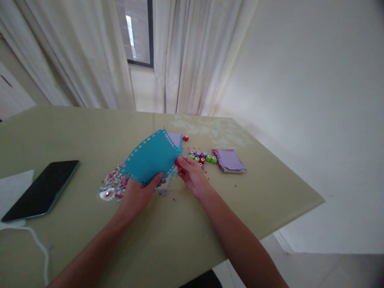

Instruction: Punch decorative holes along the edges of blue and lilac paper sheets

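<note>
Blue craft paper [150, 156] with a row of small cut-out holes along its edges hangs tilted above the table. My left hand [139, 196] grips its lower edge, thumb on top and the other fingers hidden underneath. At the sheet's right corner, my right hand [193, 174] pinches a small red craft punch [177, 161], mostly covered by the fingers. Just beyond that hand stand several small punches [200, 156] in purple, green and red, grouped together. Another red punch [185, 138] sits apart, behind them. Colourful paper confetti [115, 180] lies heaped left of my left hand.
A stack of punched paper sheets [231, 161] lies to the right. Behind the blue sheet are lilac and blue papers [175, 139]. On the left, a black tablet [42, 190] rests partly on white paper [15, 188], near a white cable [40, 244]. The table's right edge adjoins a wall.
</note>
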`<state>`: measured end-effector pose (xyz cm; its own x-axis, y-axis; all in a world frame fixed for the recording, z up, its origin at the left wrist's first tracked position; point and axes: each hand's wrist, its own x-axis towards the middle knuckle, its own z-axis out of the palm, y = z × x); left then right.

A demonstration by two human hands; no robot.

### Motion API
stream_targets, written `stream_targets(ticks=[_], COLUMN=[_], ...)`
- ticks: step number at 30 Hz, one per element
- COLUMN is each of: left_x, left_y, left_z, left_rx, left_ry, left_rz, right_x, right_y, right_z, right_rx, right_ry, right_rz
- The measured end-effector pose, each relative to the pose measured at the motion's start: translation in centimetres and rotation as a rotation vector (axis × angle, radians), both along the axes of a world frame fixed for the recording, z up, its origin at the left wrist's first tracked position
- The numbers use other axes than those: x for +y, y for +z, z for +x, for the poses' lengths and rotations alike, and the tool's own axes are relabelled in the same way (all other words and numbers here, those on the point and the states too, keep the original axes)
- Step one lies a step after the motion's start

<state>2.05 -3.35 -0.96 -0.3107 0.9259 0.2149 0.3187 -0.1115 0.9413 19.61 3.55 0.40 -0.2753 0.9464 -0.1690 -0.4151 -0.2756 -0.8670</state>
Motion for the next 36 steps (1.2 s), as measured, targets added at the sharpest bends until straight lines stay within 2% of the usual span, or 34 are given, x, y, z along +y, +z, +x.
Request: stream_targets(ticks=[21, 36], left_x=[-0.08, -0.10], left_y=[0.49, 0.28], left_z=[0.13, 0.16], left_rx=[-0.015, -0.003], left_ry=[-0.011, 0.009], left_rz=[-0.003, 0.006], right_x=[-0.10, -0.16], right_y=[-0.10, -0.10], right_z=[-0.13, -0.23], right_rx=[-0.042, -0.045], right_ry=[0.016, 0.007], right_rz=[0.008, 0.007])
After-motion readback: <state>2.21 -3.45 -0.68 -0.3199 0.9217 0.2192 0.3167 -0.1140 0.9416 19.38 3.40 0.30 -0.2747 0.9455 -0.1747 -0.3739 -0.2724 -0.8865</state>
